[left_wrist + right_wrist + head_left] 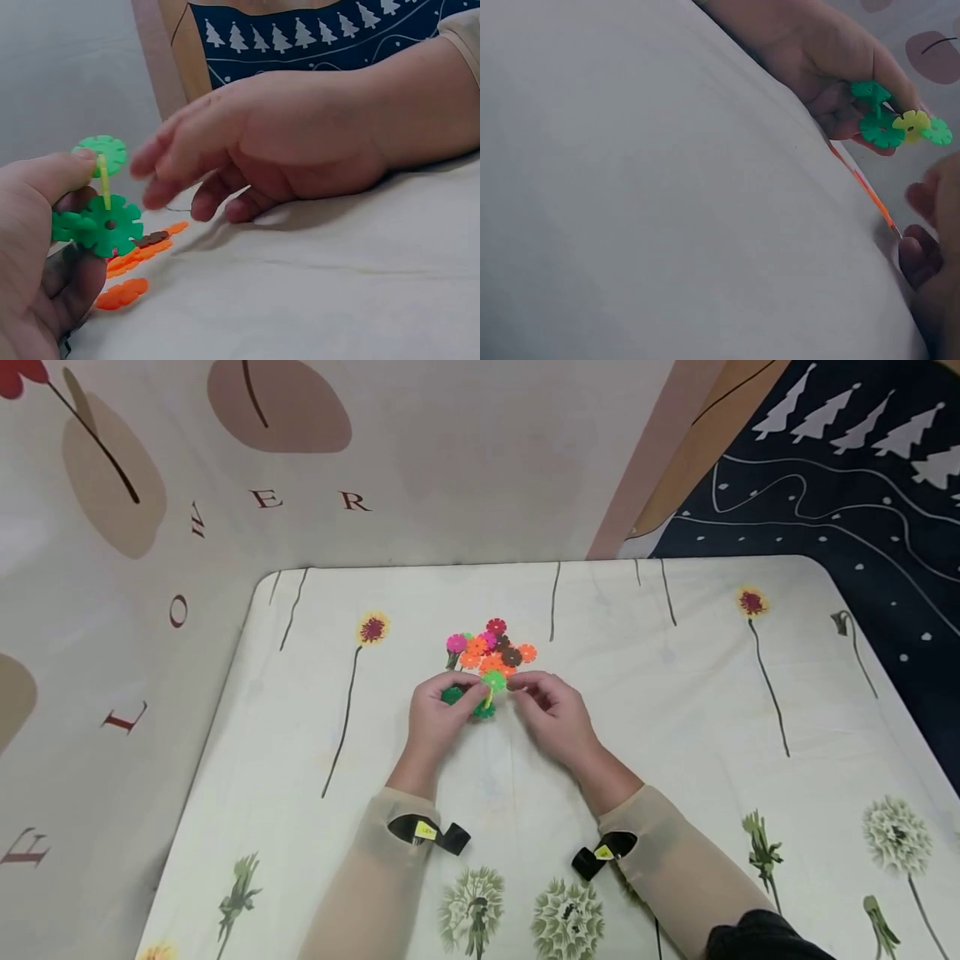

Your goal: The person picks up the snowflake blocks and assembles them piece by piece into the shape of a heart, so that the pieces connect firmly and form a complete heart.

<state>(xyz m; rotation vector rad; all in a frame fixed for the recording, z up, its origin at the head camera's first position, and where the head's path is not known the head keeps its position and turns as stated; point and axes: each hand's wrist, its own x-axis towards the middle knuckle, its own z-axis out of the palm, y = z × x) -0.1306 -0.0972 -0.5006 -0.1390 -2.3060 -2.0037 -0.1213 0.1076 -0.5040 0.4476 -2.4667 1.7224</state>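
Note:
My left hand (pixel 442 714) pinches a small joined chain of notched plastic discs between thumb and fingers. In it are dark green discs (pixel 112 226), a yellow disc (pixel 911 126) that looks edge-on in the left wrist view, and a light green disc (pixel 494 680) at the far end. Just to the right of the light green disc is my right hand (pixel 553 714), its fingers loosely bent with nothing seen between them. A narrow gap shows between its fingertips and the disc in the left wrist view.
Beyond the hands lies a loose pile of notched discs, with orange discs (pixel 474 652), a brown disc (pixel 512 656), a magenta disc (pixel 457 643) and a red disc (pixel 496 626). They rest on a flower-printed white tablecloth (pixel 637 710). A patterned wall covering (pixel 480 468) rises behind the table.

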